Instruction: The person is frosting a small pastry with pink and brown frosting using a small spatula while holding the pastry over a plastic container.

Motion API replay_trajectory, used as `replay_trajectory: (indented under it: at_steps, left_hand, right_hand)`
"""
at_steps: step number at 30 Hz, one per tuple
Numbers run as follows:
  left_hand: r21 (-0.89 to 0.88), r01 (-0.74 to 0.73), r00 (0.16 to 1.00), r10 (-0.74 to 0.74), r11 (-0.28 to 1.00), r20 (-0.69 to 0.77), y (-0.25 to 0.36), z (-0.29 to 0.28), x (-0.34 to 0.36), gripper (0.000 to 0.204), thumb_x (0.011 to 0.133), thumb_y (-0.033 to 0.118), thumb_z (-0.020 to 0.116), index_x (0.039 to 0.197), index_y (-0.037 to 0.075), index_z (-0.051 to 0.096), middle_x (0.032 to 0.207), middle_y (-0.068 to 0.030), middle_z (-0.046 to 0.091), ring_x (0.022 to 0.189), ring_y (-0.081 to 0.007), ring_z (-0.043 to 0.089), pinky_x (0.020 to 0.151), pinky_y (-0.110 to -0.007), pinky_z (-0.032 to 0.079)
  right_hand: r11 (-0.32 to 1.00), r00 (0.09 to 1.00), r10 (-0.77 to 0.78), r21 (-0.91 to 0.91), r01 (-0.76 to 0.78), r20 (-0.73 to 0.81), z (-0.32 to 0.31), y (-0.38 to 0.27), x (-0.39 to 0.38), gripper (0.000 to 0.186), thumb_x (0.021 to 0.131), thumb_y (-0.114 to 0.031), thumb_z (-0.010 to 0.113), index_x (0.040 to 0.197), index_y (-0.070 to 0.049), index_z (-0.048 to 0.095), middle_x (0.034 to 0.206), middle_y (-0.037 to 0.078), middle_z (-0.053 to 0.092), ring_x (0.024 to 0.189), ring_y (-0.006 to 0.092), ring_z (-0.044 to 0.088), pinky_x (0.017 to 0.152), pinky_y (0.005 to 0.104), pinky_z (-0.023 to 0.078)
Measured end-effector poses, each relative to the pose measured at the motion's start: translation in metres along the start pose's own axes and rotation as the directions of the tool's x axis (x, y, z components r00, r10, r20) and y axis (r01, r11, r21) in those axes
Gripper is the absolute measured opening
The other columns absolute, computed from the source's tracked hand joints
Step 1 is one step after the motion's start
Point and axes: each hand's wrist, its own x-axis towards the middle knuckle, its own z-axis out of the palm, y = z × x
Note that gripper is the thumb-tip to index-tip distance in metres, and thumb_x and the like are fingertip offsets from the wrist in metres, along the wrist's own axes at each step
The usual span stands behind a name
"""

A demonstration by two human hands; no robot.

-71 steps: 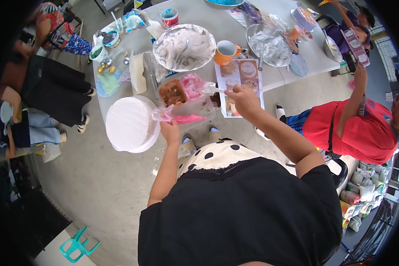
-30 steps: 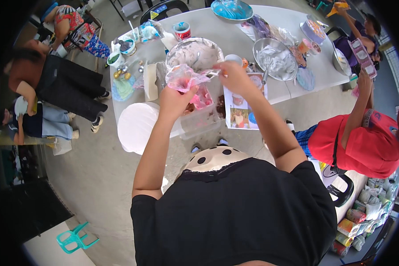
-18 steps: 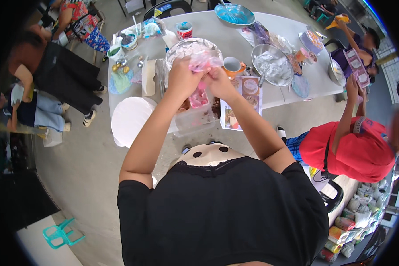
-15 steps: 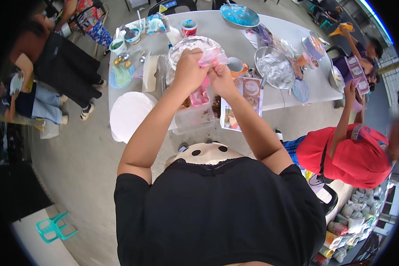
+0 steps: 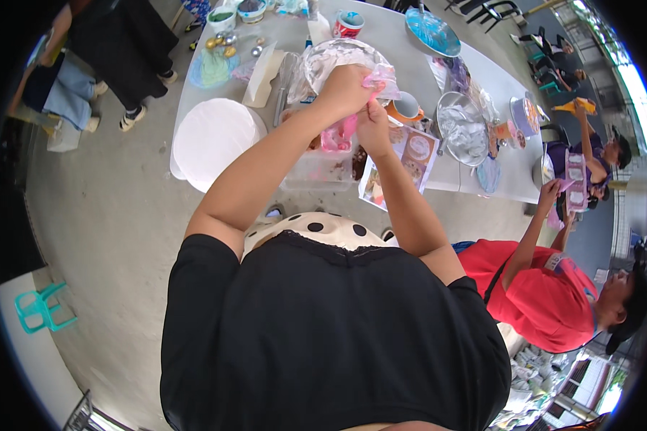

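Note:
My left hand (image 5: pixel 346 90) and my right hand (image 5: pixel 373 128) are close together over the near side of the table, both closed on a clear plastic bag smeared with pink icing (image 5: pixel 385 80). Its loose top sticks out above my fingers. Just below my hands is a pink, icing-coloured thing (image 5: pixel 338 136) over a clear plastic tub (image 5: pixel 315 172); whether it is part of the bag I cannot tell. Behind my left hand sits a foil-covered round board (image 5: pixel 338 54). An orange-and-white mug (image 5: pixel 407 106) stands just right of my hands.
A white round board (image 5: pixel 219 140) lies at the left table edge. Printed cake pictures (image 5: pixel 415 154) lie near my right forearm. Farther right are a metal bowl of white cream (image 5: pixel 464 126) and a blue-smeared bowl (image 5: pixel 433 32). A person in red (image 5: pixel 539 287) stands at my right.
The view has shifted, so the table appears higher and turned. My hands stay together on the bag, its loose top now more upright. The person in red has turned slightly.

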Motion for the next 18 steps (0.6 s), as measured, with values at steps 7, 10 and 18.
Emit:
replay_trajectory:
  at_steps: [7,10,18]
  left_hand:
    - [-0.031,0.027,0.999,-0.026,0.999,0.031,-0.006,0.002,-0.002,0.030,0.073,0.027,0.068,0.079,-0.002,0.064,0.071,-0.0186,0.060,0.063,-0.0299,0.057,0.061,-0.037,0.044]
    - [-0.052,-0.001,1.000,0.002,0.999,0.016,-0.015,0.007,-0.002,0.031,0.074,0.029,0.068,0.079,-0.002,0.064,0.071,-0.0189,0.060,0.064,-0.0297,0.057,0.061,-0.036,0.045]
    - [-0.066,0.021,0.998,-0.017,0.998,0.061,-0.012,0.008,-0.003,0.029,0.074,0.028,0.067,0.075,-0.001,0.063,0.067,-0.0190,0.059,0.062,-0.0292,0.057,0.060,-0.036,0.044]
  right_hand:
    - [0.998,0.999,0.045,-0.033,-0.044,0.012,0.003,0.014,-0.006,0.019,0.094,-0.013,0.044,0.100,0.000,0.057,0.082,-0.001,0.058,0.075,0.0063,0.049,0.069,0.0225,0.042]
    - [0.991,0.994,0.103,-0.082,-0.101,0.020,0.002,0.019,-0.007,0.019,0.094,-0.013,0.044,0.099,0.000,0.057,0.081,0.000,0.059,0.073,0.0071,0.050,0.067,0.0232,0.043]
    - [0.984,0.993,0.113,-0.136,-0.114,-0.016,-0.001,0.027,-0.010,0.013,0.089,-0.003,0.045,0.089,0.001,0.057,0.082,0.002,0.061,0.078,0.0088,0.053,0.072,0.0239,0.042]
